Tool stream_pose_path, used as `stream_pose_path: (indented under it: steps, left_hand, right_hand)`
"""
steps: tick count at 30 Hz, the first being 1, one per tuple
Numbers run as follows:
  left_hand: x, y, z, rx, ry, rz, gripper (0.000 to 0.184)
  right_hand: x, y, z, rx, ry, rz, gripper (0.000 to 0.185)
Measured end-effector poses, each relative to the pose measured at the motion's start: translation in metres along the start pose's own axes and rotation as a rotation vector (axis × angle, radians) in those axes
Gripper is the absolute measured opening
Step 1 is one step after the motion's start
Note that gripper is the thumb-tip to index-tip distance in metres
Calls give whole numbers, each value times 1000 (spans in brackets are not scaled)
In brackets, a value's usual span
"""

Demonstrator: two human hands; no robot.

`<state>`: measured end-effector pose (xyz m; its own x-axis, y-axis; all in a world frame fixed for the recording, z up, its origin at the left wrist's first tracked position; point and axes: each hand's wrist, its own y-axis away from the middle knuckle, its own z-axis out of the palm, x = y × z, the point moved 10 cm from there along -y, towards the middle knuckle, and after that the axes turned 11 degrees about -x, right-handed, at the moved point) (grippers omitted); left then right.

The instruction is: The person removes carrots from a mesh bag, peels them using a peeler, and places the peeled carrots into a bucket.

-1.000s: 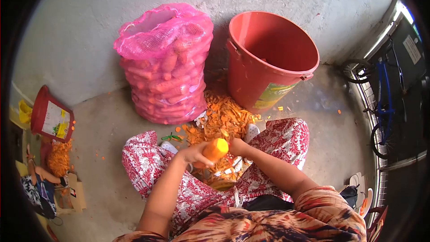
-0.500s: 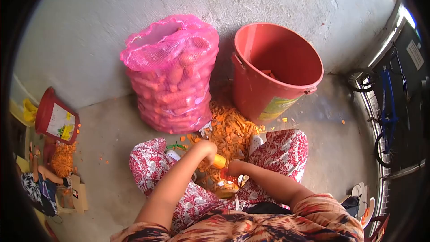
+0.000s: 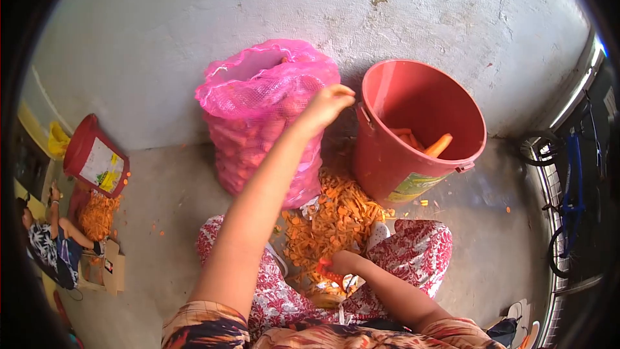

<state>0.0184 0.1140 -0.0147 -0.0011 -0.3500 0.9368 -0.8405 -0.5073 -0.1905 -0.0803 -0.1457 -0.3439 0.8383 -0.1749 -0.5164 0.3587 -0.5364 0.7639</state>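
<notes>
My left hand (image 3: 330, 105) is stretched out beside the rim of the red bucket (image 3: 387, 168), its fingers extended with nothing in them. A peeled carrot (image 3: 439, 146) leans inside the bucket among other carrots (image 3: 405, 136). Low between my knees, my right hand (image 3: 345, 264) is closed around a red peeler (image 3: 328, 271), whose blade I cannot make out. Orange carrot peelings (image 3: 339, 220) lie heaped on the floor in front of it. Left of the bucket stands a pink mesh sack (image 3: 258, 148) full of carrots, partly covered by my left forearm.
A wall (image 3: 226, 13) rises behind the sack and bucket. At far left, another person (image 3: 55, 239) sits by a tilted red bucket (image 3: 97, 158), a peelings pile (image 3: 100, 218) and a cardboard box (image 3: 113, 268). A blue bicycle (image 3: 571, 187) stands at the right.
My left hand has moved up and forward from between my knees to the bucket, letting go of the carrot, which now lies inside. My right hand stays low with the peeler.
</notes>
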Motion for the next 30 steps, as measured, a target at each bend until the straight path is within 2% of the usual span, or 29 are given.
stream_pose_path:
  steps: [2,4,6,8,10,13,16,19,22,23,26,27,29,30]
  left_hand:
    - [-19,14,-58,191,45,-165,19]
    - [-36,17,-118,304,57,-172,15]
    - [-29,17,-189,526,-344,40,16]
    - [-12,38,-226,670,-828,-133,18]
    - [-44,48,-253,539,-912,-405,22]
    - [-157,45,-300,199,-1076,-444,26]
    - [-134,80,-270,195,-992,-678,31]
    - [-145,92,-273,113,-1017,-704,35]
    - [-141,79,-260,110,-987,-772,36]
    - [-129,60,-257,215,-988,-459,35]
    - [-173,27,-270,239,-586,-488,34]
    - [-177,20,-274,250,-706,-536,34]
    - [-187,7,-279,268,-944,-629,33]
    - [-197,3,-278,239,-919,-650,34]
  right_hand:
    - [-13,21,-8,4,-3,15,37]
    - [-30,35,-11,-30,84,-22,35]
    - [-45,55,-20,-38,144,-61,34]
    - [-56,71,-33,-49,185,-72,32]
    - [-63,79,-44,-109,276,-81,29]
    - [-65,71,-71,-59,367,-81,25]
    - [-33,29,-80,-70,158,-85,25]
    - [-20,19,-65,-265,291,-33,29]
    - [-27,-2,-47,-294,221,-161,31]
    - [-26,-1,-47,-292,277,-115,32]
    - [-30,-8,-41,-359,252,-114,31]
    - [-38,-4,-44,-413,140,-153,30]
    - [-31,-25,-46,-272,225,-205,31]
    - [-36,-26,-55,-202,268,-230,32]
